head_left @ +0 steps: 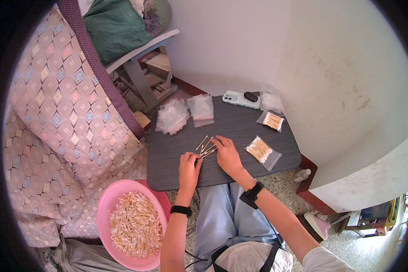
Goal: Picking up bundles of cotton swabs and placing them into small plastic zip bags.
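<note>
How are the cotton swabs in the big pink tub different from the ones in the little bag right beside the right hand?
The tub swabs lie jumbled in all directions, but the bagged swabs line up side by side. The tub swabs make a big heap; the bagged swabs are just a small bunch. The tub is pink, while the bag is see-through. Both have tan sticks with white tips.

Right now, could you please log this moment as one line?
left hand: at loose cotton swabs | right hand: at same swabs | swab-filled plastic bags: right of hands | pink basin: holds swabs
</note>
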`<action>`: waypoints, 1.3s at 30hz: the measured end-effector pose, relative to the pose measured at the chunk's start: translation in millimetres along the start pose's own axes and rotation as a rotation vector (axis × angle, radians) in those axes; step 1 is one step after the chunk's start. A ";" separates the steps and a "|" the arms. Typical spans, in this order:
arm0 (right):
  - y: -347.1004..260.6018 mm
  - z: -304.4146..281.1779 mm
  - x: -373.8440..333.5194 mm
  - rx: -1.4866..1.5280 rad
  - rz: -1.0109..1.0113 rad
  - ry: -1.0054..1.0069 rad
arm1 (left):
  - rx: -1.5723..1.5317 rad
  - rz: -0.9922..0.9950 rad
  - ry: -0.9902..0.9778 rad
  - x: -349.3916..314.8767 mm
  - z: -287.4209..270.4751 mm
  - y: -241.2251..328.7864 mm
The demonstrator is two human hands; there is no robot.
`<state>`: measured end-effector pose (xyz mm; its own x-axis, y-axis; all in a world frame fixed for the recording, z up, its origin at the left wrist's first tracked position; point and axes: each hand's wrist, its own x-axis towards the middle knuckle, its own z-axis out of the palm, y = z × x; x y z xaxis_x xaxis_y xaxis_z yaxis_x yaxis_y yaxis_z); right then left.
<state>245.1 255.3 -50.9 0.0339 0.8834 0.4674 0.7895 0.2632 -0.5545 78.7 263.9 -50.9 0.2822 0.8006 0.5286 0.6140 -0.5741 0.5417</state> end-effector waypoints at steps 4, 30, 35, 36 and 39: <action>8.2 1.2 -3.8 0.101 -0.017 0.028 | 0.068 -0.018 0.000 -2.6 4.4 11.7; 14.7 10.2 -6.0 -0.192 -0.210 -0.194 | -0.063 -0.001 -0.026 -2.5 6.7 0.6; 14.9 5.0 -9.0 -0.181 -0.191 -0.217 | -0.078 -0.001 -0.023 -6.6 12.3 -7.8; 12.1 3.1 -11.2 -0.157 -0.200 -0.207 | -0.077 -0.002 -0.022 -7.1 11.9 -8.2; 5.3 -2.3 -18.0 -0.102 -0.219 -0.201 | -0.052 -0.028 -0.015 -7.1 12.3 -7.3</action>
<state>250.1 239.9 -60.7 -0.2574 0.8719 0.4166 0.8224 0.4240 -0.3793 81.2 264.5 -66.7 0.2765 0.8186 0.5034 0.5828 -0.5593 0.5894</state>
